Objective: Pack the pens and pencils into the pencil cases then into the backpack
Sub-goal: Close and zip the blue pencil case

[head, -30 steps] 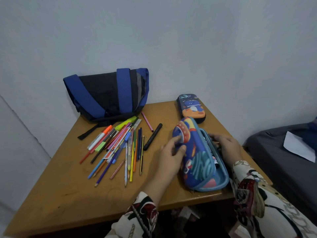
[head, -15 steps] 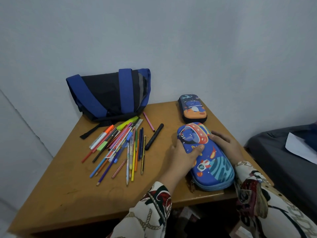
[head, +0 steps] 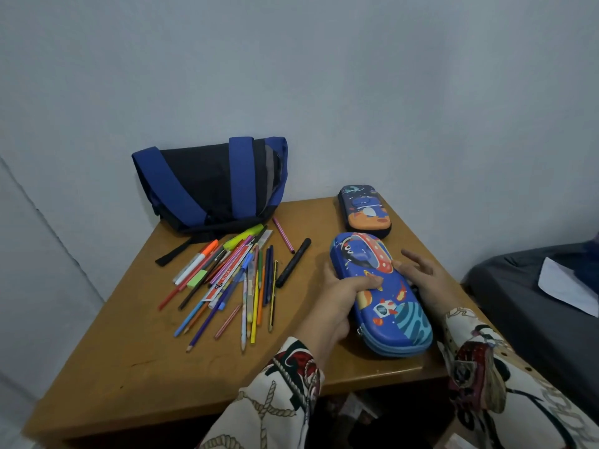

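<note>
Pencil case [head: 381,294], blue rocket print, lower right of frame, lying flat with lid down on table [head: 129,367]. Left hand [head: 337,301] gripping its left edge, thumb over top. Right hand [head: 421,280] resting against right edge, fingers straight, holding nothing. Pens and pencils [head: 233,280] loose at centre left, unpacked. Second pencil case [head: 364,207] closed, further back. Backpack [head: 210,183] against wall, upper left. Step, judging: opening this case. Next: find zipper, unzip, load pens.

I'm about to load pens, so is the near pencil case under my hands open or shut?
Shut. The near pencil case lies flat, lid down, with no gap along its edge; the left hand grips its side.
</note>
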`<action>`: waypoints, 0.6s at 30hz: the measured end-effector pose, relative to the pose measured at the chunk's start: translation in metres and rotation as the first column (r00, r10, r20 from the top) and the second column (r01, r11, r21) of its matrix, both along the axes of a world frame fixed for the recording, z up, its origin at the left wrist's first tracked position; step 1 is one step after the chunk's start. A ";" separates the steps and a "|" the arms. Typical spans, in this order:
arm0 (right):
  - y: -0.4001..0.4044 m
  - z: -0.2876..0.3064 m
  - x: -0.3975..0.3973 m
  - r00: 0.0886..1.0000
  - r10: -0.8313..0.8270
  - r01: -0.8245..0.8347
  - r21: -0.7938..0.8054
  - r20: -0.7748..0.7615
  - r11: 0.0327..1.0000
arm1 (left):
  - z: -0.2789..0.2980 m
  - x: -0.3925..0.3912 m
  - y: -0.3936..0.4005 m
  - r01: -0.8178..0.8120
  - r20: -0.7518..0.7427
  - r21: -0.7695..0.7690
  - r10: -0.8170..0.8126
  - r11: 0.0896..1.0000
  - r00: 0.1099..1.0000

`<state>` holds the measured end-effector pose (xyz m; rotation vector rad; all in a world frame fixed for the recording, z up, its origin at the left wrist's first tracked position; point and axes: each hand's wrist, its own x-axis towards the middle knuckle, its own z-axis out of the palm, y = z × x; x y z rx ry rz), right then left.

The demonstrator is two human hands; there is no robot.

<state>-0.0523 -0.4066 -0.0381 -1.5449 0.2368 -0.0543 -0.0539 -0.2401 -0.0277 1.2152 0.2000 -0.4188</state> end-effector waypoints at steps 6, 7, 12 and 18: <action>0.008 0.010 -0.004 0.989 0.118 -0.130 -0.145 -0.088 0.981 | 0.007 -0.003 0.002 0.002 -0.195 -0.078 -0.018 0.997 0.981; 0.010 0.016 -0.006 0.983 0.141 -0.159 -0.165 -0.120 0.973 | 0.009 -0.003 0.003 -0.010 -0.193 -0.086 -0.007 0.996 0.981; 0.021 0.021 -0.005 0.989 0.120 -0.136 -0.205 -0.091 0.969 | 0.033 0.009 0.023 -0.163 -0.147 -0.185 0.136 0.969 0.980; 0.057 0.025 -0.008 0.951 0.302 -0.311 -0.216 -0.072 0.926 | 0.058 0.031 0.058 -0.376 -0.091 -0.342 0.368 0.861 0.926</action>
